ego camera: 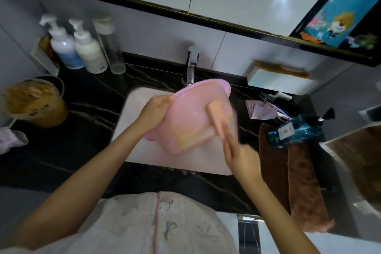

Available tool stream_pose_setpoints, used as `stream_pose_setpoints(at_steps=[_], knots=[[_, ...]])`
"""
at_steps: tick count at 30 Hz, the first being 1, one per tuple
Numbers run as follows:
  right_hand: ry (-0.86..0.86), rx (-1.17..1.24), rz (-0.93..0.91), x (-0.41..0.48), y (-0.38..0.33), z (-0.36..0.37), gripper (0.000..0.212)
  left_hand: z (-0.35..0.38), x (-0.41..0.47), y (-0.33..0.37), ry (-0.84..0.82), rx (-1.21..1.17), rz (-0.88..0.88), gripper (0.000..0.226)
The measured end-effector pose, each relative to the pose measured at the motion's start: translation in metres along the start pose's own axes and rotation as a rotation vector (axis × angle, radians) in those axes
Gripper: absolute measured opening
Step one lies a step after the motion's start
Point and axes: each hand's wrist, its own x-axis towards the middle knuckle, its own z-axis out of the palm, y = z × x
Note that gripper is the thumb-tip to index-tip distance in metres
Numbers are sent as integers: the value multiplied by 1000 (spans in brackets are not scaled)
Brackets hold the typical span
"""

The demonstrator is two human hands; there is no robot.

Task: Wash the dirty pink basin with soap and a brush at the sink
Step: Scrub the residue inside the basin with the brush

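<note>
The pink basin (191, 117) is held tilted over the white sink (136, 109), its underside turned toward me and its rim up near the tap. My left hand (155, 109) grips the basin's left rim. My right hand (241, 156) grips the handle of a light wooden brush (216, 119), whose head lies against the basin's outer bottom. The brush is motion-blurred. A blue soap bottle (296, 132) with a black pump lies on its side at the right.
A chrome tap (191, 66) stands behind the sink. Pump bottles (82, 47) stand at the back left, a clear tub (33, 101) of brownish stuff on the left counter. Brown towels (294, 175) lie right of the sink, a white box (278, 80) behind.
</note>
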Motion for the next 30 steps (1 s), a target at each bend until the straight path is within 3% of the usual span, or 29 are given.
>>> stream_pose_setpoints(at_steps=[2,3,7,9,11,13,15,17,19,20,24,27,29,30], knots=[[96,139,255,21,-8,13,51,4,-1,0,23,30,2,35],[142,192,284,25,-17,24,52,4,0,-2,43,41,-10,36],[123,243,22,-8,-33,63,61,-13,10,-4,97,7,-76,33],[65,210,-1,-17,-19,72,65,-19,14,-4,129,7,-82,33],[172,265,230,-7,-19,78,57,-21,17,-1,159,29,-92,33],[222,576,601,15,-37,79,48,-23,21,2,161,28,-109,32],[114,911,902,33,-62,75,45,-22,23,0,167,24,-110,31],[-91,1148,1036,35,-97,65,44,-20,19,-1,177,40,-96,30],[-258,1302,1054,29,-127,52,43,-19,16,-2,194,69,-76,31],[-259,1337,1067,28,-131,48,44,-19,15,-3,198,83,-63,30],[-40,1341,1170,54,-99,50,47,-21,11,-5,176,172,81,28],[-269,1310,1123,47,-121,39,45,-18,9,-5,182,243,121,26],[-453,1362,941,40,-151,22,54,-21,16,-5,189,218,64,25],[-451,1371,876,41,-155,18,58,-23,20,-7,185,194,31,25]])
